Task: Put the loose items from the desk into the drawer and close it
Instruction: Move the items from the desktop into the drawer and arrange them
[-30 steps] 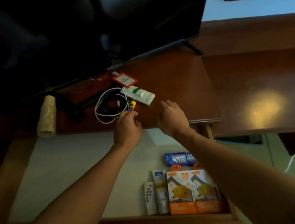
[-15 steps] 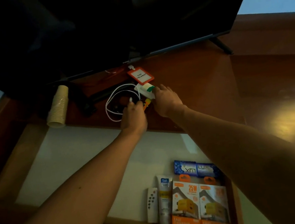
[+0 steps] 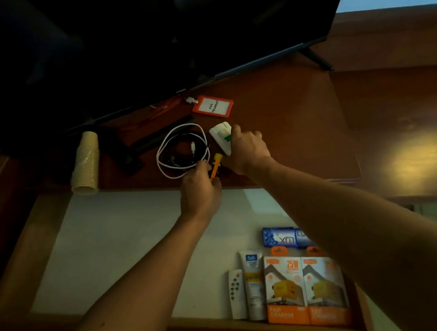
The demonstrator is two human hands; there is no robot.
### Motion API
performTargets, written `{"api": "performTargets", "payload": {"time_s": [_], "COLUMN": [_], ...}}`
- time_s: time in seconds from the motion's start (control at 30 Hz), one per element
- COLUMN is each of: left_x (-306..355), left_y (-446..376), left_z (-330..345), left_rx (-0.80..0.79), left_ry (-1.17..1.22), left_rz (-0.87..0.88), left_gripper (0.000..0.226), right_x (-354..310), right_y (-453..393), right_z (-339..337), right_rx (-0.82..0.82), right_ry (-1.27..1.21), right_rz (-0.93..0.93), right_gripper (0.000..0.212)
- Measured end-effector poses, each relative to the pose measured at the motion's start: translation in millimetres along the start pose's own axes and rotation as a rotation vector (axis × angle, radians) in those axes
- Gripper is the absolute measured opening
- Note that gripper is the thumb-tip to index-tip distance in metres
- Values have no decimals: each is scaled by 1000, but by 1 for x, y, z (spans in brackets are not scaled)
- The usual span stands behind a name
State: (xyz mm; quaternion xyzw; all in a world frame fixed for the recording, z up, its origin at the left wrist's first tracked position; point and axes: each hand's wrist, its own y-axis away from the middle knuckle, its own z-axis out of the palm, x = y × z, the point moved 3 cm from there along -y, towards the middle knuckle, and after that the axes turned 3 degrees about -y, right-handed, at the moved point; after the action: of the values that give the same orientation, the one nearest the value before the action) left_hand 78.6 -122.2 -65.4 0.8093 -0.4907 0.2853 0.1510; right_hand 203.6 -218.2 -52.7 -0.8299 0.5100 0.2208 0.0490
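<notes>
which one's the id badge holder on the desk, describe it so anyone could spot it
Start at the big dark screen at the back of the desk. Just below its lower edge lies the badge holder, beyond the coiled white cable. It is the only flat orange-red frame around a white card.

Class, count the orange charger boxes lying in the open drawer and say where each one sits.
2. Both lie side by side at the drawer's front right corner: the left charger box beside the white tube, the right charger box partly covered by the right forearm. Others may be hidden beneath that arm.
</notes>
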Motion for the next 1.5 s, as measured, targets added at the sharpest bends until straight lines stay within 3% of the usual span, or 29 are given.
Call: {"api": "performTargets", "payload": {"time_s": [0.4, 0.67, 1.07, 1.2, 1.3, 1.5], "left_x": [-85, -153, -187, -189, -191, -192], "left_y": [66, 104, 117, 113, 108, 104], "left_z": [-14, -5, 13, 15, 16, 17], "left_rx": [-102, -358, -603, -641, -637, -657], "left_ry": [39, -104, -213, -268, -257, -198], "left_rz": [89, -34, -46, 8, 31, 42], "left_gripper": [15, 13, 35, 48, 43, 28], "right_x": [-36, -65, -76, -73, -73, -68], "right_y": [140, 201, 211, 190, 168, 154], "right_z": [63, 152, 205, 187, 175, 188], "right_rx": [101, -162, -369, -318, -268, -434], "right_ry": [-192, -171, 66, 121, 111, 232], "right_rz": [215, 456, 446, 439, 360, 109], "right_gripper": [88, 69, 93, 79, 63, 55]}}
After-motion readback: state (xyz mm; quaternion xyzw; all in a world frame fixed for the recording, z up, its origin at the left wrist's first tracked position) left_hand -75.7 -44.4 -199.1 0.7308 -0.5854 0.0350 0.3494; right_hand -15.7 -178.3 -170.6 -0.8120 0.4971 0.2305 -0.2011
